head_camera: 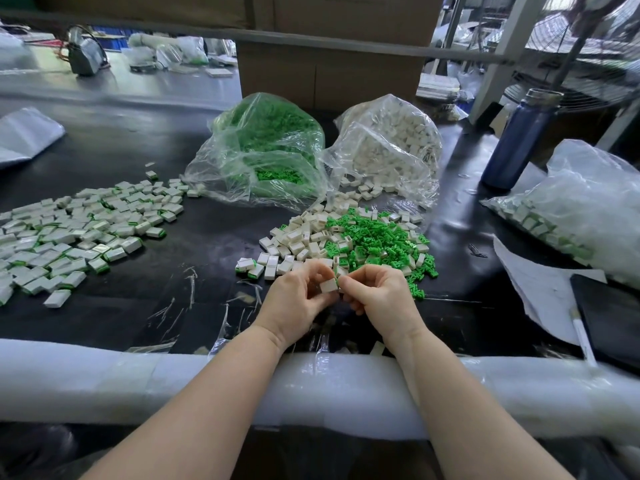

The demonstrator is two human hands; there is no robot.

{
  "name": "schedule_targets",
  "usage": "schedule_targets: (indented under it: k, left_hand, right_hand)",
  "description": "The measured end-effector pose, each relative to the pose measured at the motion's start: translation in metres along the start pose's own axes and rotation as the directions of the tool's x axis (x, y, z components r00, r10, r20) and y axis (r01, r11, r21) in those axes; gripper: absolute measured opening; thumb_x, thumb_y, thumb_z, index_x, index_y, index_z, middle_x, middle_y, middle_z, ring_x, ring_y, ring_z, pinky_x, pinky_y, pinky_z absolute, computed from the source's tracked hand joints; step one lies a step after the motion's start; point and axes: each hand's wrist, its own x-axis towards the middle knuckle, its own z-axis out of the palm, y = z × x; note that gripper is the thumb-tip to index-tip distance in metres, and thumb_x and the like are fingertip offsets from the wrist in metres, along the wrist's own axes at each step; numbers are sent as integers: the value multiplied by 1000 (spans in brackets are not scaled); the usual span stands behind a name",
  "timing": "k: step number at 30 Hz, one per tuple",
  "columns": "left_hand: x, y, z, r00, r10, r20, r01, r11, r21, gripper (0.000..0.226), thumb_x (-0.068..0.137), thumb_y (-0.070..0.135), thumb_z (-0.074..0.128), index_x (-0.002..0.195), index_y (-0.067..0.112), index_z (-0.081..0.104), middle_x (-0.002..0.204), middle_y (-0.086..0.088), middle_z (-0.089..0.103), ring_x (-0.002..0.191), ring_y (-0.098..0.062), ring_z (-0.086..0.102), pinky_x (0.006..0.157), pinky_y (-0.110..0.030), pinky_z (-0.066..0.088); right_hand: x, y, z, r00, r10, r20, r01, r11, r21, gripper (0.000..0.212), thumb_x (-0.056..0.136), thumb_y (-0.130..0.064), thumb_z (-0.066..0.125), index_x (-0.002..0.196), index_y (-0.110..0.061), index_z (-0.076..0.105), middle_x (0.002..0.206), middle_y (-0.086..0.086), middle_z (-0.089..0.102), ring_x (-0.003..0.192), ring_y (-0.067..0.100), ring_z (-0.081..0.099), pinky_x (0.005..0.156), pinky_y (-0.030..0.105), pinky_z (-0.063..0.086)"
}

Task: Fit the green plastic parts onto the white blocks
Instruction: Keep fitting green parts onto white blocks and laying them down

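The left hand point(298, 299) grips 1 white block point(328, 285), just before the mixed pile point(349, 240); the right hand point(375, 294) pinches something small against it, probably a green part. Align it squarely, then press.

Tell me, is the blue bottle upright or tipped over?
Upright. The blue bottle stands on its base on the black table, cap on top.

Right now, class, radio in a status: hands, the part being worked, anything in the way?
Left hand pinches white block. Right hand pinching at its end; green part hidden. Loose pile just beyond, nothing blocking.
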Motion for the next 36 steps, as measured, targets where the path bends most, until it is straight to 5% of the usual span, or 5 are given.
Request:
schedule_targets:
  k: [6,10,18,30,36]
  left_hand:
    - [0,1,-4,1000,-8,2,8,999,-39,20,86,13,64,104,6,70,98,-8,67,94,-17,62,91,-25,47]
    - [0,4,-4,997,-75,-22,70,984,-165,10,82,11,68,92,10,69,85,0,68,82,-13,63,82,-18,50]
    - [-1,2,-4,997,-77,10,78,988,-132,9,81,6,68,90,6,71,74,10,65,67,6,58,72,-6,46]
    - [-3,5,-5,994,-83,74,91,990,-110,13,84,9,66,90,-1,71,85,-15,71,87,-31,66,88,-40,50]
    - [-3,9,-4,993,-119,26,121,961,-249,9,85,10,65,90,6,70,86,-14,71,80,-21,65,83,-36,54]
  right_hand:
    - [2,2,-2,999,-43,2,43,997,61,10,83,-8,67,76,-13,65,57,-3,65,50,5,57,49,16,47]
    - [2,3,-1,998,-52,17,52,998,17,17,86,-5,64,71,-14,63,57,-6,61,51,4,54,51,16,48]
    - [2,3,0,998,3,67,7,989,-145,18,88,-8,61,72,-16,60,61,1,57,49,5,47,51,18,44]
    - [1,1,1,995,-44,88,67,958,-277,23,84,-7,66,66,-20,60,54,-9,56,47,-2,49,55,17,45]
    - [2,1,0,999,-33,17,33,999,14,14,81,-5,69,69,-9,64,55,0,61,45,3,52,46,14,44]
